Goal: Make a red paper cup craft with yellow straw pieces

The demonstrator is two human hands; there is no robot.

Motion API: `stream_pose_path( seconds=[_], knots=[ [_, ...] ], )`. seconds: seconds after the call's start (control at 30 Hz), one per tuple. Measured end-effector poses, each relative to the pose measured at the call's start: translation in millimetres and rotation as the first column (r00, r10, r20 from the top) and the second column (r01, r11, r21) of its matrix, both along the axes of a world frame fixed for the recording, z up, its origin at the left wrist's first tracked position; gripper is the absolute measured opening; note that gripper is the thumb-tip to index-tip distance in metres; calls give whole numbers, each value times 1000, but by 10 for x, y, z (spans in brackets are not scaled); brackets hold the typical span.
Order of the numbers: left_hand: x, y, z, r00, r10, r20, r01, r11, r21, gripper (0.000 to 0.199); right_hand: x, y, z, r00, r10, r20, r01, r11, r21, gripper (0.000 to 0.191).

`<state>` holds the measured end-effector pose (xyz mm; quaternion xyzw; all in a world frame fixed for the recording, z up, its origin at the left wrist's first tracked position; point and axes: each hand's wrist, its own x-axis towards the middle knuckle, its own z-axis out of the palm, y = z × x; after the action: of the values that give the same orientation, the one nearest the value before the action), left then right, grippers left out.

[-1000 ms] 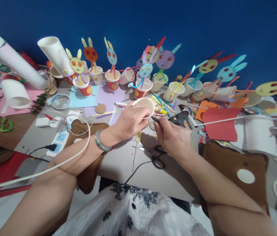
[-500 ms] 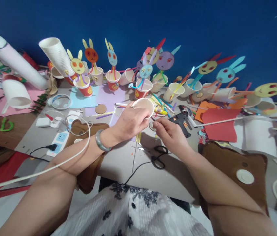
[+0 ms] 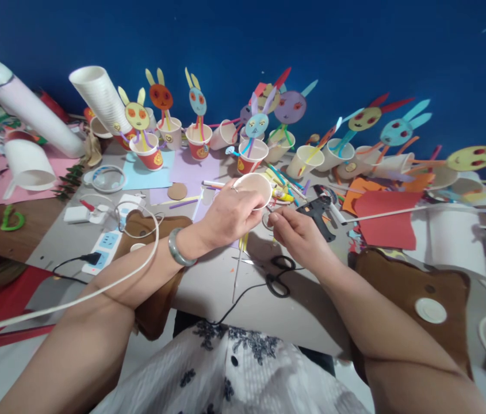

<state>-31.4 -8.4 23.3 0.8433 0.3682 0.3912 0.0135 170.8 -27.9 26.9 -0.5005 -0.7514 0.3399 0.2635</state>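
We log 2 bare hands, both raised over the grey table [image 3: 212,290] and drawn close together near its middle.

Left hand [image 3: 232,215]: forearm runs in diagonally from lower left, palm turned down, back of the hand toward us. Its fingers curl over the near rim of a white paper cup [image 3: 256,185], gripping it. The cup is tilted, its mouth toward us, in front of a red cup [image 3: 249,164] bearing a blue rabbit figure [image 3: 256,125]. We note 1 ring [image 3: 234,187] and, at the wrist, 1 green bangle [image 3: 178,247].

Right hand [image 3: 301,236]: forearm comes in from lower right, wrist nearly straight, fingers folded, thumb and index pressed together in a pinch just beside the cup's right side. We cannot tell what, if anything, is between the fingertips; the spot is too small.

Surroundings: black-handled scissors [image 3: 278,285] lie on the table below the right hand, blades pointing left. A black tool [image 3: 324,217] lies just beyond that hand, near a sheet of red paper [image 3: 385,221]. Behind, we see a row of cups with paper rabbit figures along the blue wall [image 3: 225,34]. A power strip [image 3: 104,253] lies beyond the left forearm.
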Motion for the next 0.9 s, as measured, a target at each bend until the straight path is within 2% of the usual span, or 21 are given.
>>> stream_pose_path(
  seconds=[0.07,0.17,0.23,0.3,0.4,0.47,0.5,0.53,0.6,0.67,0.73,0.8,0.83,0.9],
  knots=[
    [0,-3,6,1000,-2,0,2,1000,-10,16,-11,-10,-25,992,-68,102,55,991,124,44],
    [-1,-10,15,1000,-6,-2,6,999,-35,17,-35,-43,-74,911,-248,328,101,908,406,45],
    [-2,-13,18,1000,-3,-2,3,999,-37,18,-43,-52,-82,875,-297,383,91,877,472,47],
    [-1,-14,17,1000,2,-3,-2,999,-33,19,-39,-42,-63,913,-246,327,96,906,413,46],
    [2,-10,11,1000,7,-6,-7,1000,-13,18,-19,-4,-7,995,-66,71,58,993,101,46],
    [4,-5,5,1000,7,-6,-7,1000,10,18,-7,18,17,997,4,-82,-13,994,-106,48],
    [5,-4,3,1000,7,-5,-7,1000,19,18,-3,23,20,994,12,-109,-28,988,-149,48],
    [6,-4,1,1000,8,-2,-7,1000,28,18,-2,22,15,995,6,-98,-19,991,-135,48],
    [5,-7,2,1000,3,6,-3,999,35,19,-4,9,-10,998,-49,28,48,998,47,47],
    [2,-12,6,1000,-3,14,3,1000,24,19,-11,-13,-44,963,-167,210,94,944,315,45],
    [-1,-17,11,1000,-8,12,8,1000,-2,21,-17,-30,-68,898,-267,349,70,870,488,46],
    [-3,-17,13,1000,-6,8,6,1000,-27,24,-18,-32,-72,866,-299,401,49,849,526,47],
    [-2,-16,12,1000,-4,7,4,999,-33,26,-15,-27,-66,874,-288,391,58,861,505,46],
    [0,-11,6,1000,-1,8,1,999,-36,27,-5,-3,-43,935,-199,295,81,926,368,46]
  ],
)
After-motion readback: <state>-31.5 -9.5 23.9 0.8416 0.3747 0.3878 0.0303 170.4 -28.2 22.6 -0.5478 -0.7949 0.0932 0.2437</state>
